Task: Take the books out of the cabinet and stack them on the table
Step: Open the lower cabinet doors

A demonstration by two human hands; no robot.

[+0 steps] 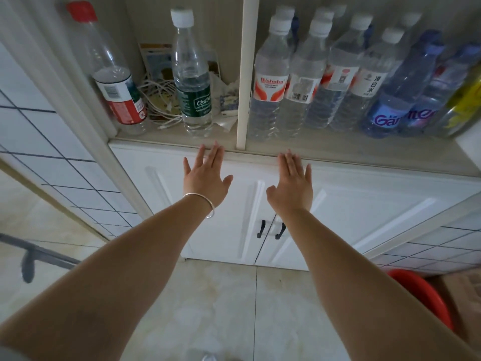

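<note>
A white cabinet [351, 204] stands in front of me, its two lower doors closed, each with a black handle [261, 228] near the middle seam. No books are visible; the inside is hidden behind the doors. My left hand [205, 178], with a silver bangle on the wrist, is stretched out flat with fingers apart in front of the left door's upper edge. Over the right door my right hand [292, 182] is held the same way, empty. Both sets of fingertips reach the ledge under the open shelf.
The open shelf [166, 138] above the doors holds many water bottles [270, 82], a red-labelled bottle [114, 74], a green-labelled bottle [194, 76], white cables [158, 100] and papers. A red basin [421, 295] and a cardboard box sit on the tiled floor at right. Tiled wall at left.
</note>
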